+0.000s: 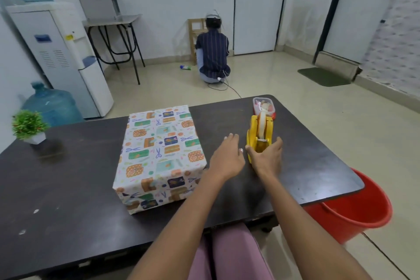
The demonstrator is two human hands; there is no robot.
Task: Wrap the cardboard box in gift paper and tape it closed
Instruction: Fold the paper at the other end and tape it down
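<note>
A: Entry, head view. Where is the box?

B: The box [159, 157] lies flat on the dark bench [68, 188], left of centre, its long side running away from the wearer. Top and near end are fully covered in patterned gift paper; no cardboard shows. The far end and left side are hidden from this angle.

A: Tape?

B: A yellow tape dispenser [260, 135] stands on the bench to the right of the box, apart from it. The roll sits upright in its slot; whether a loose strip hangs from the cutter is too small to tell.

A: Hands?

B: The right hand [267, 157] is at the near end of the dispenser, thumb on its left side, fingers [278, 143] curled round the right side, gripping it. The palm hides the dispenser's near base. The left hand [227, 154] hovers between box and dispenser, fingers straight and spread, holding nothing; I cannot tell whether it touches the bench.

A: Surroundings?

B: A small clear container [263, 107] with a red base sits just behind the dispenser; contents unclear. A small potted plant [29, 126] stands at the bench's far left. A red bucket [354, 209] on the floor is partly hidden by the bench's right corner. Behind, a person [212, 54] crouches facing the wall, and a water dispenser [61, 59] stands at left, its bottle cut off by the frame.
</note>
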